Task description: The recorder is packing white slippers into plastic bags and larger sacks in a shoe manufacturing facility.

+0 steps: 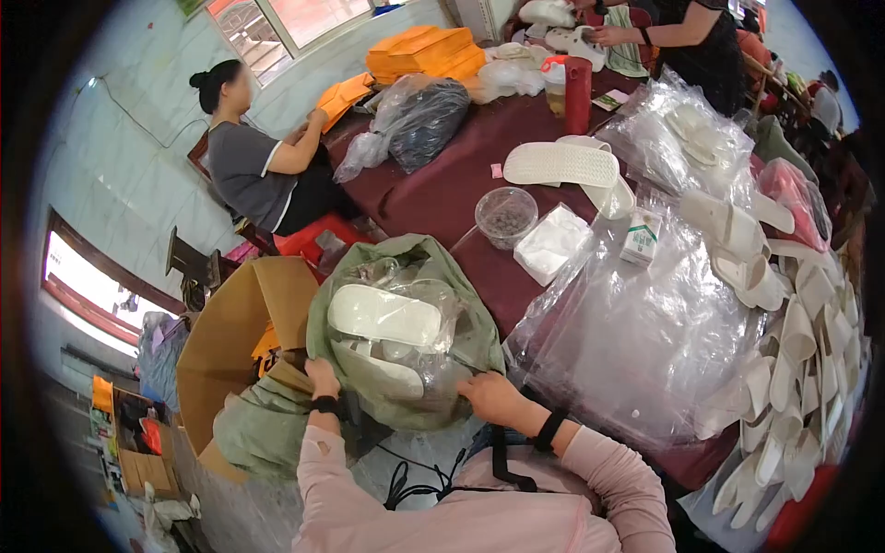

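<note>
A green woven sack [327, 318] gapes open in front of me. Inside it lie white slippers [385, 315] in clear plastic bags, the top one sole up. At the sack's left edge, my left hand [323, 380] is closed on the green cloth. My right hand [496, 398] pinches the sack's rim on the other side, its fingertips partly hidden by the cloth. What lies deeper in the sack is out of sight.
A cardboard box [207, 369] stands left of the sack. The red-covered table [479, 267] bears clear plastic bags [636, 332], a round tub [506, 217], tissues [553, 243] and a red flask [577, 97]. Many white slippers [802, 369] are piled right. Co-workers handle orange bags [346, 97] and shoes [576, 44].
</note>
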`<state>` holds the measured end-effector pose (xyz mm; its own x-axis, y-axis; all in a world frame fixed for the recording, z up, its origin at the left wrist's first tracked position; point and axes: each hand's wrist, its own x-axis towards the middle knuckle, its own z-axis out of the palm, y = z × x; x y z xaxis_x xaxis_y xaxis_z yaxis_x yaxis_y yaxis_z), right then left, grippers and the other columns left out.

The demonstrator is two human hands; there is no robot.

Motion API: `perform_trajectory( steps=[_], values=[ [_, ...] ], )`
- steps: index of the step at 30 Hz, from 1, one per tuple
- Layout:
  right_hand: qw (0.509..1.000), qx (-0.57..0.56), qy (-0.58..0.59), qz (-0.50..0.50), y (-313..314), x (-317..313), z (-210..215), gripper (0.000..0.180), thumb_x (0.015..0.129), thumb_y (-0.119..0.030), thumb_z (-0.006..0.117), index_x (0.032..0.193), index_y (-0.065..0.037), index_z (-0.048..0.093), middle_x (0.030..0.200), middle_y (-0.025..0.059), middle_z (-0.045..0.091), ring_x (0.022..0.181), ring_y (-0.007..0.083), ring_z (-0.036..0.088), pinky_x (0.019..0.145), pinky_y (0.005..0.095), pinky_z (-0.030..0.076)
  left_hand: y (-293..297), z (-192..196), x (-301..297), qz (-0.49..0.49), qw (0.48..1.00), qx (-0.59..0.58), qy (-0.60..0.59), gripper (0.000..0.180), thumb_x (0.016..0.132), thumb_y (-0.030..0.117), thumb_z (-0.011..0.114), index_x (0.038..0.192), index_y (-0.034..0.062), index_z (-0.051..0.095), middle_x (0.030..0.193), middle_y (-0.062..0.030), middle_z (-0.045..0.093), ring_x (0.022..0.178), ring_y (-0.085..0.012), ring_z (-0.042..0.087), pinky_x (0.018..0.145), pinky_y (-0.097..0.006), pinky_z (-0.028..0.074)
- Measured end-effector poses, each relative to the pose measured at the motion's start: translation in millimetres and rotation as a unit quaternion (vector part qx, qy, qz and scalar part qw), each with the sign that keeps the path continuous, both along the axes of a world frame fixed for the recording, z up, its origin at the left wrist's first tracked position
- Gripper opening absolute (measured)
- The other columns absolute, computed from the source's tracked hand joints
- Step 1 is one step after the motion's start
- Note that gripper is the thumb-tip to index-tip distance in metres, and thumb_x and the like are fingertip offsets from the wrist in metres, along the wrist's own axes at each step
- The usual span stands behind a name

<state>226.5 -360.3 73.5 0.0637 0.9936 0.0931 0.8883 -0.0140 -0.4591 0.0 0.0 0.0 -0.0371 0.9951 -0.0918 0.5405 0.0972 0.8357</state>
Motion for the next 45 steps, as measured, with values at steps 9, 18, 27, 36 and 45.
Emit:
perform_trajectory(
  steps=[9,18,27,36,45],
  values=[
    [0.954,0.238,0.166,0.077,-23.5,3.8,130.5,0.015,0.068,-0.001,0.05,0.083,-0.005,0.049,0.07,0.0124,0.054,0.068,0.0326,0.053,0.062,0.0399,0.042,-47.1,178.3,-27.6,-0.077,0.953,-0.083,-0.282,0.035,0.09,0.021,0.042,0.114,-0.0016,0.052,0.105,-0.0116,0.06,0.092,-0.0262,0.059,0.077,-0.038,0.048],
    [0.984,0.176,0.016,-0.023,-11.9,25.4,80.3,0.026,0.063,-0.007,0.058,0.089,-0.005,0.053,0.08,0.0071,0.056,0.081,0.0245,0.054,0.069,0.0355,0.041,-0.9,149.1,-17.8,0.006,0.98,-0.138,-0.142,0.048,0.091,0.034,0.038,0.127,0.0015,0.038,0.122,-0.0143,0.048,0.106,-0.028,0.05,0.086,-0.042,0.042],
    [0.958,0.252,-0.093,0.099,-32.1,16.0,141.3,0.019,0.066,-0.011,0.054,0.085,-0.009,0.052,0.073,0.0024,0.046,0.071,0.0171,0.048,0.063,0.0273,0.037,-14.7,214.1,8.2,-0.117,0.962,-0.102,-0.226,0.051,0.095,0.04,0.03,0.121,-0.0005,0.044,0.114,-0.0118,0.055,0.098,-0.0261,0.056,0.083,-0.038,0.047],
    [0.983,0.155,-0.087,0.049,-13.1,9.8,72.3,0.014,0.077,-0.019,0.053,0.086,-0.008,0.053,0.074,0.0044,0.052,0.073,0.0201,0.054,0.065,0.0326,0.044,6.1,147.0,-0.1,-0.059,0.98,-0.151,-0.115,0.05,0.094,0.037,0.032,0.126,-0.0004,0.041,0.117,-0.0143,0.052,0.104,-0.0255,0.052,0.085,-0.037,0.044],
    [0.984,0.07,-0.123,-0.112,-16.6,3.4,63.0,0.027,0.079,-0.034,0.056,0.071,-0.008,0.057,0.069,0.0048,0.057,0.067,0.0204,0.058,0.056,0.0337,0.046,-32.8,188.5,14.4,-0.177,0.911,0.002,0.372,0.062,0.081,0.033,0.058,0.129,0.0004,0.038,0.122,-0.0175,0.048,0.103,-0.0274,0.052,0.087,-0.038,0.042]
  ],
)
